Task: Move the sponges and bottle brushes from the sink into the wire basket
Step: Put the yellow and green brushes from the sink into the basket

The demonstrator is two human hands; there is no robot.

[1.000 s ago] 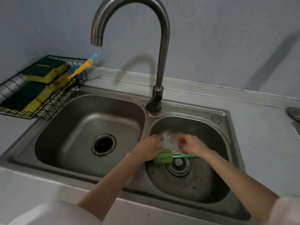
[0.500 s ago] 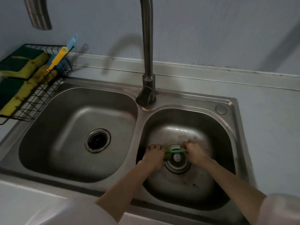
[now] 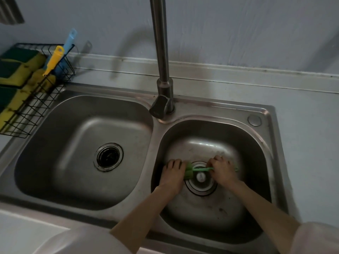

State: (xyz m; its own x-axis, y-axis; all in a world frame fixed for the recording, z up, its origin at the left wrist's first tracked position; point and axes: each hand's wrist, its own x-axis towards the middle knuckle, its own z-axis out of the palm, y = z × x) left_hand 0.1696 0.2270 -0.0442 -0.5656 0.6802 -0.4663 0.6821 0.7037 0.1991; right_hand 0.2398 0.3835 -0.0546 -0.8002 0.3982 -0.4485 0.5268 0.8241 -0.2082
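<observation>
A green bottle brush (image 3: pixel 199 169) lies across the drain of the right sink bowl (image 3: pixel 256 147). My left hand (image 3: pixel 173 171) covers its sponge head, fingers curled over it. My right hand (image 3: pixel 222 168) is closed around the thin green handle, whose tip pokes out past my knuckles. The black wire basket (image 3: pixel 42 99) stands at the far left on the counter. It holds several yellow-and-green sponges (image 3: pixel 20 70), a yellow-handled brush (image 3: pixel 54 59) and a blue-handled brush (image 3: pixel 68 41) leaning on its back corner.
The tall steel faucet (image 3: pixel 161 57) rises between the two bowls, its lever at the base. The left sink bowl (image 3: pixel 55 143) holds only its drain strainer. Grey counter runs to the right and behind, up to the wall.
My head has moved closer and lower over the sink. Both hands went down to the floor of the right bowl and settled on the green brush, left on the head, right on the handle.
</observation>
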